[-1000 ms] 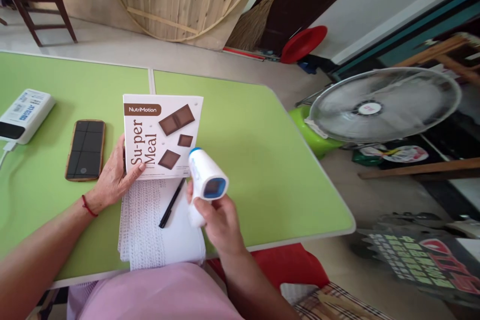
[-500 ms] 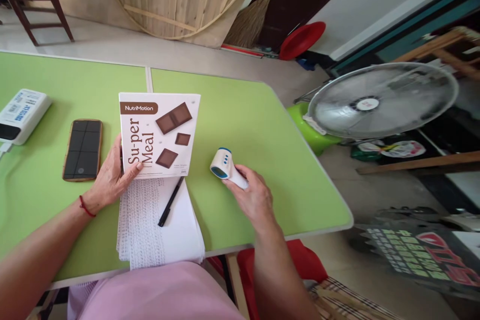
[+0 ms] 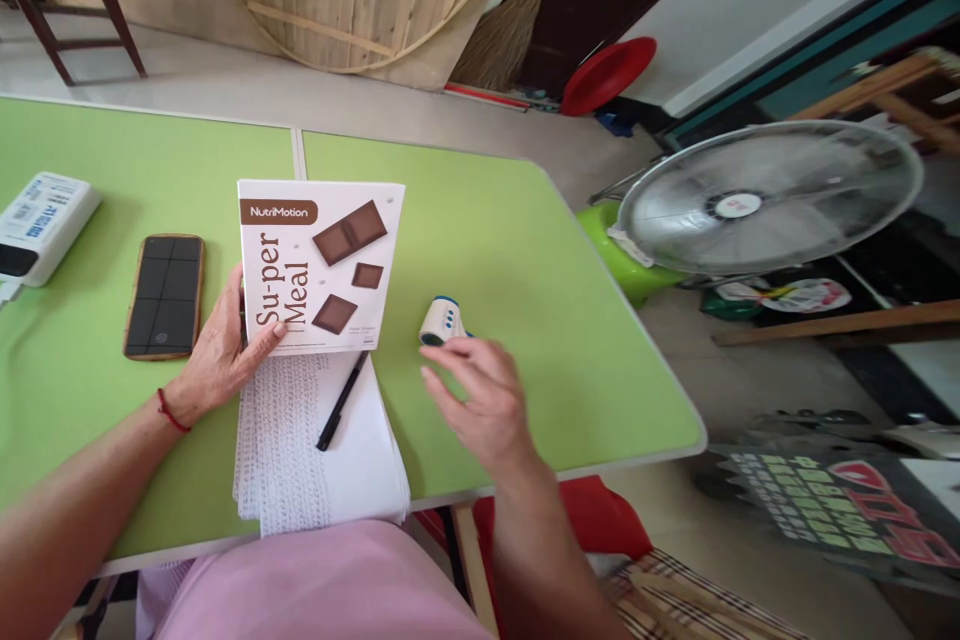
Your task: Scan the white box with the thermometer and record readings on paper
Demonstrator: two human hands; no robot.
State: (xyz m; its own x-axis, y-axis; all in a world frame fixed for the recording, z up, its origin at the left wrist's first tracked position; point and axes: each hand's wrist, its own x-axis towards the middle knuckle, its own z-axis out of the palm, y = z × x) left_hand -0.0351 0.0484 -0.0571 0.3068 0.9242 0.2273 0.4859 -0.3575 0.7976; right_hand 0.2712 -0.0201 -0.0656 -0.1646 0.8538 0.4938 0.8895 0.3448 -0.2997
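My left hand (image 3: 229,340) grips the lower left edge of a white box (image 3: 330,270) with brown lettering and chocolate-coloured squares, tilted up over the papers. Its thumb lies across the front. My right hand (image 3: 484,395) is off the infrared thermometer (image 3: 442,320), its fingers apart and slightly curled, with nothing in them. The white and blue thermometer lies on the green table (image 3: 480,230), partly hidden behind those fingers. Below the box, a black pen (image 3: 341,402) rests on a stack of written sheets (image 3: 292,470).
A phone (image 3: 163,295) lies left of the box, and a white power bank (image 3: 46,225) with a cable sits farther left. Beyond the table's right edge stands a fan (image 3: 765,205). A red stool (image 3: 600,520) is below the near edge.
My right hand has let go of the thermometer and drawn slightly left and towards me, leaving it on the table. My left hand still holds the box in nearly the same place.
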